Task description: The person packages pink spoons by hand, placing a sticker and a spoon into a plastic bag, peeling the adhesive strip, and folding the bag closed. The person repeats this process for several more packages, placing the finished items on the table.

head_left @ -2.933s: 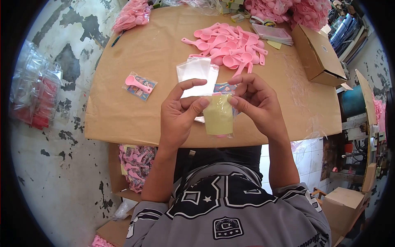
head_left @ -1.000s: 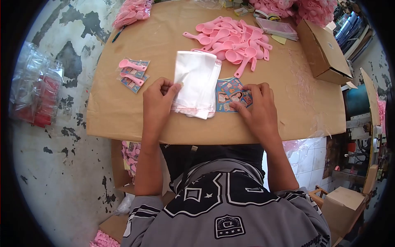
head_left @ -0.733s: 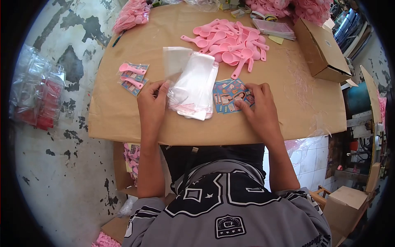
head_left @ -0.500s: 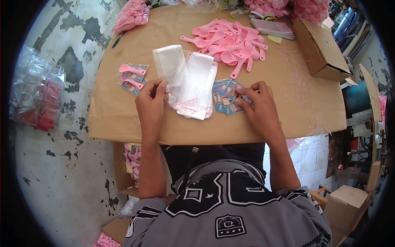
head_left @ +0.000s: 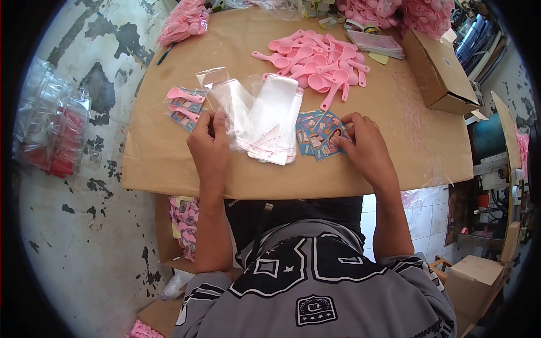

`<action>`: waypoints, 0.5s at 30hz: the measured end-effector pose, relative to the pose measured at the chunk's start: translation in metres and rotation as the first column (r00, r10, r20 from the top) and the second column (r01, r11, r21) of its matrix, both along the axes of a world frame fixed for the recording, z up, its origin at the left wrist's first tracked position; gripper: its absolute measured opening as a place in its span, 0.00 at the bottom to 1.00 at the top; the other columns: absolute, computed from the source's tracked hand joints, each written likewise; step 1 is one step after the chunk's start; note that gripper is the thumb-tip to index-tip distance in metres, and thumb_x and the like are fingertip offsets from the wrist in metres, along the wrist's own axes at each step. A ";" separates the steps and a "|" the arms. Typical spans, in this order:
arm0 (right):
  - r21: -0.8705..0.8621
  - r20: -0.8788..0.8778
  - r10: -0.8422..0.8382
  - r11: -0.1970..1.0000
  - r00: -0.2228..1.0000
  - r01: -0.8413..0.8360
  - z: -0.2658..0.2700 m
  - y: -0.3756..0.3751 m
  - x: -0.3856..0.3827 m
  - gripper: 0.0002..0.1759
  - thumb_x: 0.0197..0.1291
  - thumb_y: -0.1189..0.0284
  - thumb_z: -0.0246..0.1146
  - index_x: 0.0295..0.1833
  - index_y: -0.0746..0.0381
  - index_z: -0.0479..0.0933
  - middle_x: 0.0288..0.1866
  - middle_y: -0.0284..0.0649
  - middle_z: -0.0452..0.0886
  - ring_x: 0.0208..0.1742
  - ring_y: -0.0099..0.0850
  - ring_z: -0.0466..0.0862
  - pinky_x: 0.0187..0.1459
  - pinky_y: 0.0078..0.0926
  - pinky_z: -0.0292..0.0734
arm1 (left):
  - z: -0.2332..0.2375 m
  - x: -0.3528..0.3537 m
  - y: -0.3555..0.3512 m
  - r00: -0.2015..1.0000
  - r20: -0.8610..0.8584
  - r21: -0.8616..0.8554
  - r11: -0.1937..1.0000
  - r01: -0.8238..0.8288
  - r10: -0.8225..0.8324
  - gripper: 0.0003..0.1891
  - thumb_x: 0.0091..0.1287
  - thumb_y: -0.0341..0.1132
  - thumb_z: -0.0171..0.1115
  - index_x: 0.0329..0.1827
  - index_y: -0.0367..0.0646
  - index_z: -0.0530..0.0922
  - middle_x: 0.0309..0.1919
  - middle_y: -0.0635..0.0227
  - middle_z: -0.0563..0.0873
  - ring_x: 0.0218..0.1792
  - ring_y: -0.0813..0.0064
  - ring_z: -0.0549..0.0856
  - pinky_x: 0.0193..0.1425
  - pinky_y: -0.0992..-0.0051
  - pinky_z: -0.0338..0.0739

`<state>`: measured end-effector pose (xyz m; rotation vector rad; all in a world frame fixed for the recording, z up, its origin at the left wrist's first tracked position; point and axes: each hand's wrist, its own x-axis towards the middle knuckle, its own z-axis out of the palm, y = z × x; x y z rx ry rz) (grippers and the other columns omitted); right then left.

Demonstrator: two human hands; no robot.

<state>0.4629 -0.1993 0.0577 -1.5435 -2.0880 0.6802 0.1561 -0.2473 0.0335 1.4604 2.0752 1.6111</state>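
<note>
My left hand (head_left: 210, 138) is closed, thumb against fingers, on the near end of a clear plastic bag (head_left: 213, 78) that lies slanted at the left of the bag pile. More clear bags (head_left: 274, 104) lie fanned beside it, in the middle of the table. Over at the right, my right hand (head_left: 366, 143) pinches a printed card (head_left: 337, 134) above a small spread of blue cards (head_left: 315, 135). Two pink scoops (head_left: 186, 94) rest on cards in clear bags left of my left hand. Beyond the bags lies a heap of loose pink scoops (head_left: 315, 59).
A cardboard box (head_left: 437, 73) stands at the table's right side. Bagged pink scoops (head_left: 185, 22) sit at the far left corner, near a pen (head_left: 165, 53). Packs of clear film (head_left: 376, 44) and tape lie at the back. Another open box (head_left: 183, 225) is below the table's left edge.
My left hand has shifted slightly, and the clear bag's upper end now stands apart from the pile. The right hand has moved a little right and down, showing more of the card.
</note>
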 end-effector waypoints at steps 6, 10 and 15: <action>0.114 -0.091 -0.021 0.993 0.996 0.031 -0.002 0.002 0.002 0.14 0.64 0.73 0.72 0.49 0.67 0.78 0.45 0.48 0.82 0.48 0.42 0.81 0.49 0.39 0.77 | 0.003 -0.005 -0.005 0.985 0.168 -0.058 0.998 -0.019 0.028 0.14 0.82 0.36 0.61 0.41 0.32 0.83 0.22 0.74 0.78 0.24 0.86 0.69 0.27 0.75 0.65; -0.080 -0.290 -0.079 0.995 0.954 0.058 0.011 -0.002 0.002 0.13 0.69 0.69 0.71 0.48 0.68 0.79 0.36 0.41 0.83 0.35 0.27 0.79 0.38 0.28 0.75 | -0.004 -0.004 -0.003 0.960 0.251 -0.079 0.986 0.146 -0.122 0.14 0.81 0.38 0.64 0.41 0.35 0.86 0.22 0.81 0.76 0.24 0.90 0.69 0.26 0.80 0.62; -0.101 -0.715 0.011 0.988 0.699 -0.119 -0.003 -0.008 -0.026 0.15 0.74 0.64 0.69 0.52 0.68 0.81 0.34 0.36 0.83 0.33 0.17 0.76 0.33 0.21 0.72 | 0.002 0.000 -0.002 0.961 0.215 -0.177 0.961 0.211 -0.172 0.16 0.78 0.39 0.66 0.43 0.31 0.88 0.21 0.75 0.78 0.24 0.87 0.72 0.26 0.77 0.64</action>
